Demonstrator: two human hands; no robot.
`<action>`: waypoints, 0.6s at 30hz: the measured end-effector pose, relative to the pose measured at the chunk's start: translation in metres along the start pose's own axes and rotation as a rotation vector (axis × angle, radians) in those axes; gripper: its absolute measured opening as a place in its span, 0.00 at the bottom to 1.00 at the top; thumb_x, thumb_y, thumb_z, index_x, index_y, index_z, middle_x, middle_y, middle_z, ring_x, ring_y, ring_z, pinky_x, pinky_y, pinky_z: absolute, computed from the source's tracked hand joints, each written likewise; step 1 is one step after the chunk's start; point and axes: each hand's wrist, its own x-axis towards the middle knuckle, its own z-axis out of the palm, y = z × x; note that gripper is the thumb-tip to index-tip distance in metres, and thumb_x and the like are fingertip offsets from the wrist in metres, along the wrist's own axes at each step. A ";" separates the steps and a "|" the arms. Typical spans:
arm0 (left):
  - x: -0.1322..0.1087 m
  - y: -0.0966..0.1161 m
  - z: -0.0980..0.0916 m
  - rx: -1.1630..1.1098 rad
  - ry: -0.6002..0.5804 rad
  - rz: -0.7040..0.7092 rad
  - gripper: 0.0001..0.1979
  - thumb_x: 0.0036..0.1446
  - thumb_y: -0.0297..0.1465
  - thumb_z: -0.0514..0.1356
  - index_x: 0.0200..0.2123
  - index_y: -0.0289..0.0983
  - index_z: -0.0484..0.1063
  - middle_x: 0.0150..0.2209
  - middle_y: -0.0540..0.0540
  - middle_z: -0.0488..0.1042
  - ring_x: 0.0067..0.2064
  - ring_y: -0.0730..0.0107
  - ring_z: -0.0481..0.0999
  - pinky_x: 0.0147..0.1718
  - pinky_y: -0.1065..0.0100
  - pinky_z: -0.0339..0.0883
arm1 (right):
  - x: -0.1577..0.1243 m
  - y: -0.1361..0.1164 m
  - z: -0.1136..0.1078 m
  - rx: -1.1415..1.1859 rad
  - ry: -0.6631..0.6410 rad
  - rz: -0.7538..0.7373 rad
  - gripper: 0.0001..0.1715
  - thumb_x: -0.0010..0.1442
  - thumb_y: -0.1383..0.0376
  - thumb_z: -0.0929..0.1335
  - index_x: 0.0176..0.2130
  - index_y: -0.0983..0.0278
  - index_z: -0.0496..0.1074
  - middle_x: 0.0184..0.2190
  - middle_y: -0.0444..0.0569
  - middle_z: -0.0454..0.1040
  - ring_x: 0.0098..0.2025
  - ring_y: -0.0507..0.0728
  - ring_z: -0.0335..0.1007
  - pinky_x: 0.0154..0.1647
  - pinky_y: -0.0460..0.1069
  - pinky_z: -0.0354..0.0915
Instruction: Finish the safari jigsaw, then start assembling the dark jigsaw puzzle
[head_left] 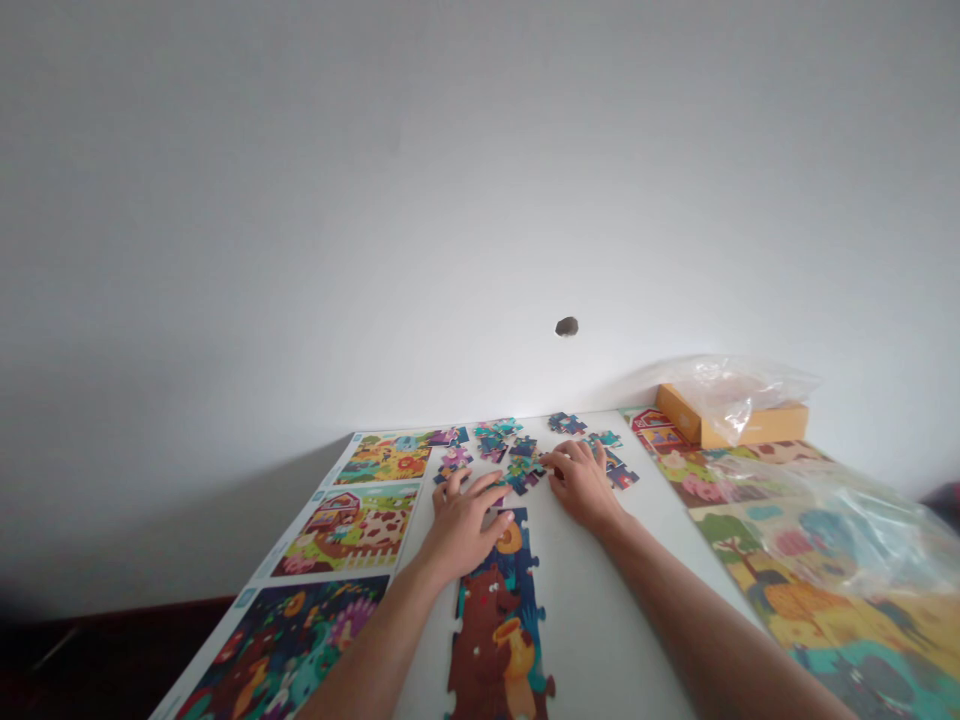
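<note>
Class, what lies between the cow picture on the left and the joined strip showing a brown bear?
In the head view, the left forearm and white tabletop lie between the cow picture and the bear strip.

A pale wall (pixel 450 200) with a ragged dark hole (pixel 567 327); near it, at right, a yellow box (pixel 781 424); a clear bag (pixel 739 388) crumpled over the box; nearer, more clear plastic (pixel 874 530), loosely spread.
</note>
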 end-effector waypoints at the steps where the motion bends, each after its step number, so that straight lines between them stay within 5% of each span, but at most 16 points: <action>1: 0.000 0.000 0.000 0.000 -0.001 -0.002 0.19 0.63 0.41 0.57 0.56 0.51 0.74 0.62 0.50 0.71 0.65 0.41 0.58 0.60 0.38 0.53 | 0.000 0.000 0.000 -0.013 0.005 0.018 0.23 0.62 0.68 0.63 0.52 0.50 0.76 0.51 0.49 0.73 0.57 0.62 0.62 0.68 0.71 0.35; 6: 0.001 0.002 -0.002 -0.004 -0.003 -0.016 0.18 0.62 0.40 0.58 0.54 0.52 0.75 0.62 0.51 0.71 0.65 0.41 0.58 0.60 0.39 0.53 | -0.001 -0.001 -0.003 -0.075 0.019 0.100 0.22 0.65 0.66 0.62 0.52 0.50 0.77 0.62 0.48 0.67 0.65 0.66 0.55 0.67 0.75 0.32; 12: 0.001 0.003 -0.003 -0.011 -0.005 -0.019 0.18 0.62 0.41 0.58 0.55 0.52 0.75 0.62 0.50 0.71 0.65 0.40 0.59 0.60 0.39 0.53 | -0.002 -0.003 -0.004 0.000 -0.182 -0.006 0.25 0.67 0.53 0.63 0.62 0.47 0.67 0.64 0.46 0.67 0.68 0.67 0.52 0.65 0.79 0.26; 18: 0.001 0.002 -0.002 -0.007 -0.004 -0.017 0.18 0.62 0.40 0.58 0.55 0.52 0.75 0.63 0.50 0.70 0.66 0.41 0.58 0.60 0.38 0.53 | -0.003 -0.005 -0.005 0.017 -0.187 -0.020 0.28 0.66 0.53 0.64 0.64 0.49 0.65 0.68 0.46 0.61 0.71 0.69 0.46 0.65 0.80 0.27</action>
